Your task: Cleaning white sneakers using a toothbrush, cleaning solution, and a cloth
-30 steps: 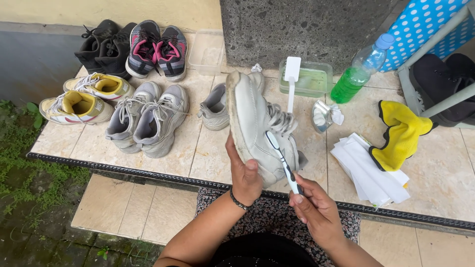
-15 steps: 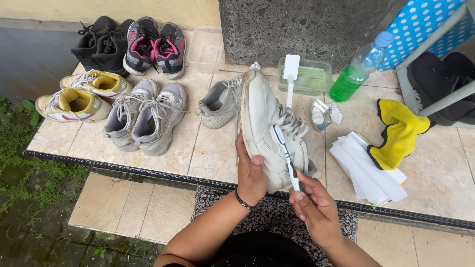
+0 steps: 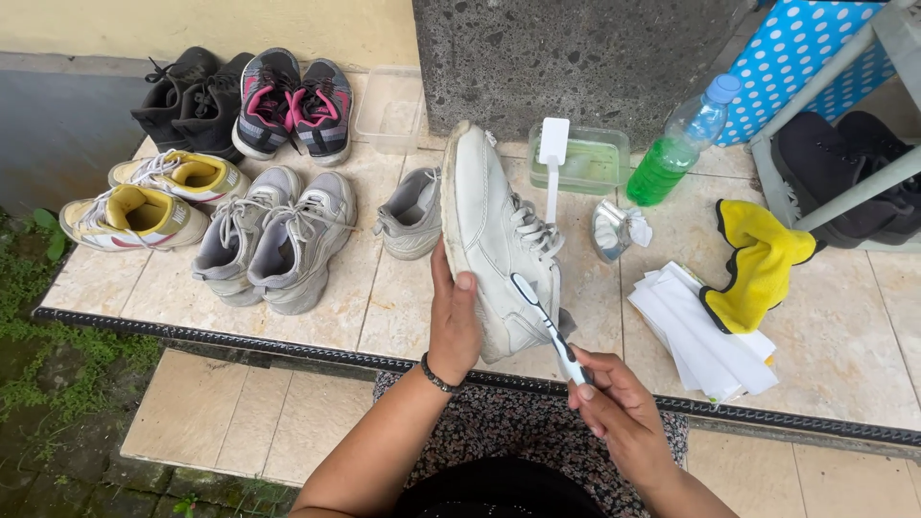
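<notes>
My left hand (image 3: 453, 324) grips a white sneaker (image 3: 494, 235) by its heel end and holds it on edge above the tiled ledge, sole to the left, laces to the right. My right hand (image 3: 619, 411) holds a toothbrush (image 3: 547, 326) with a dark and white handle. The brush head rests against the sneaker's side near the laces. The matching grey-white sneaker (image 3: 413, 213) lies on the tiles just left of the held one.
Several pairs of shoes (image 3: 273, 240) stand on the tiled ledge (image 3: 384, 307) to the left. A clear tub with a white brush (image 3: 554, 158), a bottle of green liquid (image 3: 679, 149), a yellow cloth (image 3: 758, 264) and white cloths (image 3: 700, 331) lie to the right.
The sneaker has been turned more upright and lifted slightly in my left hand. The toothbrush has shifted along the shoe's side near the laces.
</notes>
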